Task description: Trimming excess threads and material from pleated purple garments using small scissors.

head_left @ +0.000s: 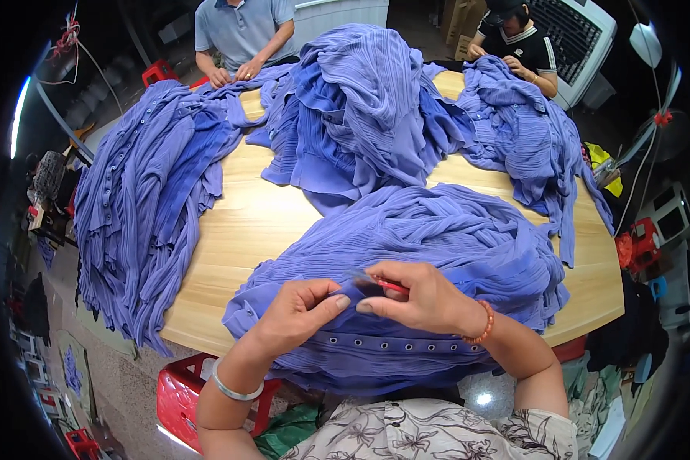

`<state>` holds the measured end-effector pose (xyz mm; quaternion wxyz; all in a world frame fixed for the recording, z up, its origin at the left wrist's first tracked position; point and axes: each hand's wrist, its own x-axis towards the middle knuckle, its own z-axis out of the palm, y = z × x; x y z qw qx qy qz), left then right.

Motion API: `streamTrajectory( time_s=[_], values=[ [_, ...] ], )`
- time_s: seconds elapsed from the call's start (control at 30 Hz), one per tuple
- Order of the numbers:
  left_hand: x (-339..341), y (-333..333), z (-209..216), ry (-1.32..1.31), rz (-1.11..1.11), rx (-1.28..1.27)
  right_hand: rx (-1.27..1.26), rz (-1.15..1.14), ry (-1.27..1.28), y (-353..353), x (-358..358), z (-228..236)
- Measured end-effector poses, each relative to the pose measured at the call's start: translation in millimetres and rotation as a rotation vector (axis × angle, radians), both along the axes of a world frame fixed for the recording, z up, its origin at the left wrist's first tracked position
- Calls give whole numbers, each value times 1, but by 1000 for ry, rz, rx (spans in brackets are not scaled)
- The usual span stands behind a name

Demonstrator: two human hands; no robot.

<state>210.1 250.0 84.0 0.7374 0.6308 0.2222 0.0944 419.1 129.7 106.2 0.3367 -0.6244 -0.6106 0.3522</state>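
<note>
Pinching a fold of the near blue garment between thumb and forefinger: left hand, just below centre of frame. Left grip closed on the cloth. Right hand, directly beside it, has its grip closed around a small red-handled tool; the tool's far end points toward the left fingertips and is blurred, so its exact shape cannot be told. The two hands are near each other, apart.

Near garment lies heaped in ribbed folds at lower centre, overhanging the front edge of the bench. A strip with a row of round metal fasteners runs below both hands.

Further ribbed blue cloth on the bench: left pile, draped over the edge at the left; tall pile, upper centre; right pile, upper right.

Two co-workers at the far side: one in a grey-blue shirt, upper left, both hands on cloth; one in a black top, upper right, likewise handling cloth. Red stool, lower left.
</note>
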Motion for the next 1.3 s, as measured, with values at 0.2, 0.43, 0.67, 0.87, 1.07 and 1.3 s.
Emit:
streamTrajectory(
  time_s=[0.2,0.43,0.67,0.87,1.07,1.3],
  values=[
    [-26,4,7,196,9,167,43,-68,199,3,5,-11],
    [-26,2,3,124,19,137,364,9,242,11,-20,-18],
    [-38,8,16,260,-34,244,-30,51,256,12,-9,-19],
    [-47,13,8,173,-16,-55,3,7,277,13,-10,-20],
    [-46,12,14,122,45,-145,276,-2,78,12,-11,-29],
    [-54,13,4,66,133,-158,546,10,-280,-5,-22,-10]
  ],
)
